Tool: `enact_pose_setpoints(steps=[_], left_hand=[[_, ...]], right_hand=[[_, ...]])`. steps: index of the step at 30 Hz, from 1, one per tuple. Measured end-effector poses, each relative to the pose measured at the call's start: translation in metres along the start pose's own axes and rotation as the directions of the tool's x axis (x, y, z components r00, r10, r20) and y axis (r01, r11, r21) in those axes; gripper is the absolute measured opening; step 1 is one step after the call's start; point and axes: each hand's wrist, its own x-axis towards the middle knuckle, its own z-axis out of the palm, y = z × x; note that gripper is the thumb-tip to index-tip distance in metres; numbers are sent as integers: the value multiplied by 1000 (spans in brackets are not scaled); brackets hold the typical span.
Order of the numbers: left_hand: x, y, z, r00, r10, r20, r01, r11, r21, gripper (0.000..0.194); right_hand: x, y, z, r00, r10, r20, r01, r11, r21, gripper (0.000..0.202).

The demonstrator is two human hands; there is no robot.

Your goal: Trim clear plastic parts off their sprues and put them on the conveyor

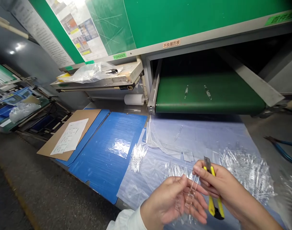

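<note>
My right hand (224, 180) is wrapped round a yellow and black utility knife (216, 209), its blade end pointing up and away. Its thumb and index finger also pinch the end of a thin clear plastic piece. My left hand (168, 199), palm up with fingers half curled, holds several clear plastic pieces (191, 195). Just beyond it lies a small heap of similar pieces (172, 169), partly hidden by my hands. To the right is a larger pile (248, 172), and at the left a neater bundle (137, 156).
A green conveyor belt (196, 95) with two clear parts on it ends above the sheet-covered table (196, 134). Blue-handled pliers (283, 150) lie at the right. Left are blue boards (105, 153) and cardboard (85, 116) with a paper. A shelf (126, 75) holds a plastic bag.
</note>
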Motion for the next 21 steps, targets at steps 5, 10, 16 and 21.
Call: enact_pose_setpoints(steps=[5,10,16,21], left_hand=[[-1,2,-2,994,54,-97,-58,998,-40,47],[-4,3,6,998,-25,53,26,1000,-8,44],[-10,4,22,986,122,-112,-101,979,177,20],[-11,8,30,986,123,-108,-97,969,226,19]], right_hand=[[-10,-8,-6,999,28,34,-32,992,125,58],[-12,-10,-9,999,8,33,-12,992,126,52],[-11,1,-17,999,-51,-5,51,997,58,47],[-11,7,-23,997,-73,-9,73,997,14,46]])
